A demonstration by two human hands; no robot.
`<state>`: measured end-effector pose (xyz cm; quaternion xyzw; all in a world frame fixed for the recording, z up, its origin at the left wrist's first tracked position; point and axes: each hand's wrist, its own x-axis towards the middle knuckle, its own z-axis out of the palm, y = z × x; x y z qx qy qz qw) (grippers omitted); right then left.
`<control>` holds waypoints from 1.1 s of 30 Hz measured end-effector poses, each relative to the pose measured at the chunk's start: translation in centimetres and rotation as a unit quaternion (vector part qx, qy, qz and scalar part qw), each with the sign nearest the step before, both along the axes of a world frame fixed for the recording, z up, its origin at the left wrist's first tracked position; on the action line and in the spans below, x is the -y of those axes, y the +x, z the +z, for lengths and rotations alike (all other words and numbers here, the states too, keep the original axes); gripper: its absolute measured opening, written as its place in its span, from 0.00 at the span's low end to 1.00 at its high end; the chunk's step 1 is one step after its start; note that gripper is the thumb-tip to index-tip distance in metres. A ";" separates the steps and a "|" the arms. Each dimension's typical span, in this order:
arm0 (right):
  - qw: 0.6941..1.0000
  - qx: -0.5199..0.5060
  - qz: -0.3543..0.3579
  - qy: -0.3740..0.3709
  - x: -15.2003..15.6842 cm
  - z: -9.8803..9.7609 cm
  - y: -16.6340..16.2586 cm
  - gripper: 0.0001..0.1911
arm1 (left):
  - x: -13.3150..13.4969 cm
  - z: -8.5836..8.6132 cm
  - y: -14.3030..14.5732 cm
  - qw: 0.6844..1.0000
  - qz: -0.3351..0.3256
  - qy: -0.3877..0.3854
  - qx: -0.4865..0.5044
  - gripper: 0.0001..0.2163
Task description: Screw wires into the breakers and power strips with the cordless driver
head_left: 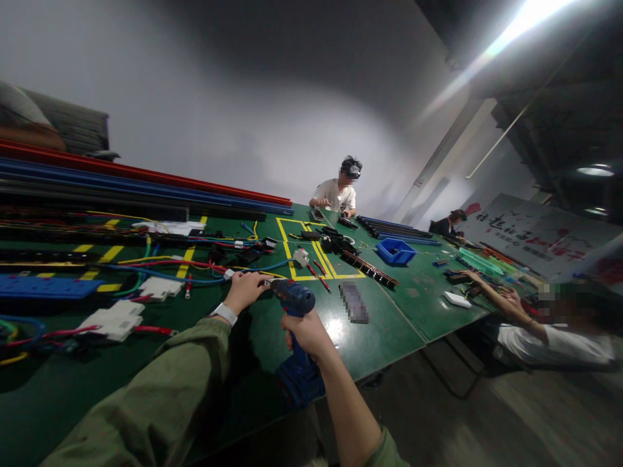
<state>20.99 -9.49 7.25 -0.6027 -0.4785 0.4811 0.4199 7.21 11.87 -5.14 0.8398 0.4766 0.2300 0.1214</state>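
Note:
My right hand (307,332) is wrapped round the grip of a blue cordless drill (294,297), its battery base hanging low near the table's front edge. The drill's nose points left, towards my left hand (246,290). The fingers of that hand are closed at the drill's tip, around something too small to make out. Beside the left fingers lies a white connector block (228,274) with red, blue and yellow wires (168,261) running off to the left. Left of my wrist, larger white blocks (114,320) with red leads rest on the green table (389,337).
Long red, blue and black rails (146,185) lie along the back left. A blue power strip (48,287), a blurred phone-like slab (354,302), a blue bin (395,251) and black strips (370,269) are on the table. Co-workers (335,194) sit at the far side and right.

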 end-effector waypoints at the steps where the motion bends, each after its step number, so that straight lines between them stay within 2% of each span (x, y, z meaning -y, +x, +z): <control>1: 1.000 0.000 0.000 -0.002 0.0 0.0 0.0 0.05 | 0.0 0.0 0.0 1.000 0.000 -0.001 0.000 0.16; 11: 1.000 -0.002 0.004 -0.008 -0.1 0.0 0.0 0.08 | -0.2 -0.4 0.0 1.000 -0.006 0.004 0.006 0.16; 33: 1.000 -0.002 0.012 0.008 -0.1 -0.2 0.2 0.05 | 0.2 0.0 0.0 1.000 -0.002 0.005 0.006 0.16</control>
